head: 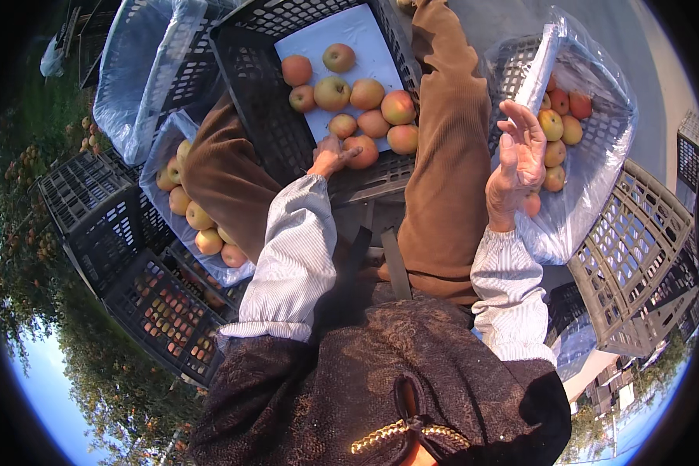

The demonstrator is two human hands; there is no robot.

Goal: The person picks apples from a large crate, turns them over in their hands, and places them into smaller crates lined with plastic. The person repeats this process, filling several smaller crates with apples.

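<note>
My left hand (328, 157) reaches into a black plastic crate (250, 87) between my knees. One of its digits rests on a red-yellow apple (362, 154) at the crate's near end; whether the hand grips it, I cannot tell. Several more apples lie in there on a white sheet (361, 29), among them a greenish one (332, 93) and a redder one (398, 107). My right hand (517, 152) is raised with its fingers apart and nothing in it. It overlaps the near side of a crate lined with clear plastic (594, 192), where several apples (551, 124) lie.
On my left, another plastic-lined crate (224, 274) holds yellowish apples (198, 215). Behind it stand a lined crate (134, 99) and stacked black crates (93, 204). A grey crate (629, 250) leans at right. My brown-trousered legs (442, 192) flank the middle crate. Fruit trees (116, 373) grow at left.
</note>
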